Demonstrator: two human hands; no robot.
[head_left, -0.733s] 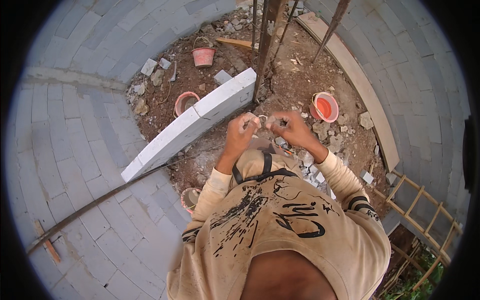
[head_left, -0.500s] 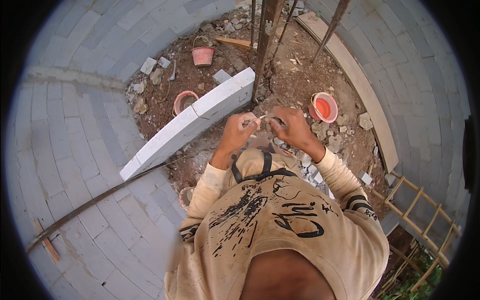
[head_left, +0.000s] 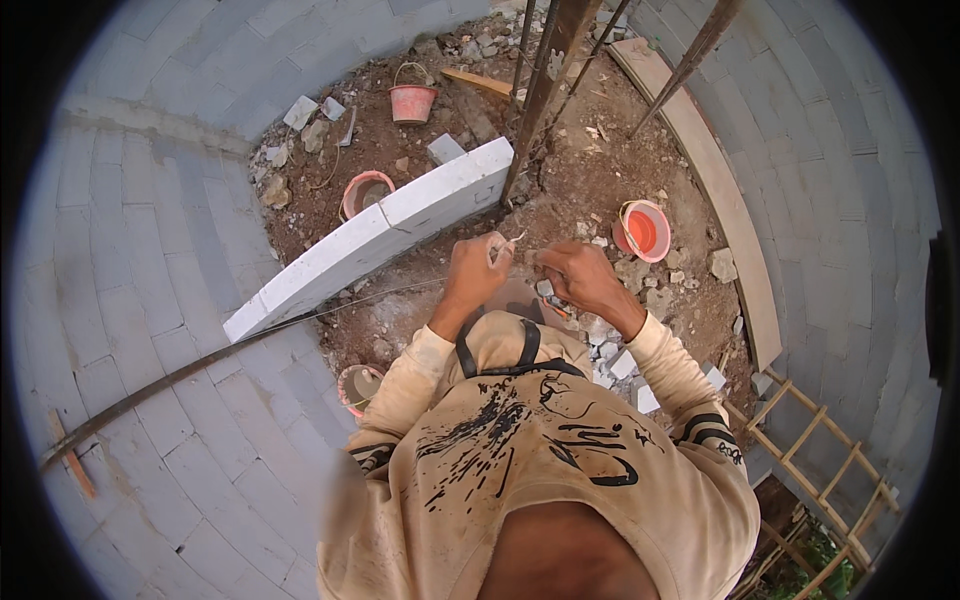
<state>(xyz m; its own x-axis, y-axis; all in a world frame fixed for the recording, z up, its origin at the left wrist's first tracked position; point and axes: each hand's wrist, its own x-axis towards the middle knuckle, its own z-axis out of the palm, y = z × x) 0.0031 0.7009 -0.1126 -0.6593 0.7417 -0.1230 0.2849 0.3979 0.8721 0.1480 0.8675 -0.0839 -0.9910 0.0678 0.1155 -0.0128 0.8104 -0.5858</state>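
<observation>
My left hand [head_left: 476, 270] is closed in a pinch, thumb against fingers, in front of my chest. From its fingertips sticks out a thin white strip [head_left: 517, 238], too small to name more exactly. A little to the right, my right hand [head_left: 585, 278] is curled closed, its fingertips pointing at the left hand across a small gap. Whatever it holds, if anything, is hidden. Just beyond my left hand stands a low wall of white blocks [head_left: 385, 222], running up to rusty steel bars [head_left: 545, 95]. A thin line [head_left: 385, 295] stretches along near its foot toward my left wrist.
An orange-red bucket [head_left: 642, 232] stands to the right. Beyond the low wall are a pink bucket [head_left: 411, 103] and another bucket [head_left: 367, 192]. Broken block pieces [head_left: 622, 364] lie near my right forearm. A long board [head_left: 715, 190] and a wooden ladder [head_left: 822, 468] are at right.
My hands have moved slightly apart. The white strip that lay between both sets of fingertips now shows only at my left hand. The whole view has shifted a little.
</observation>
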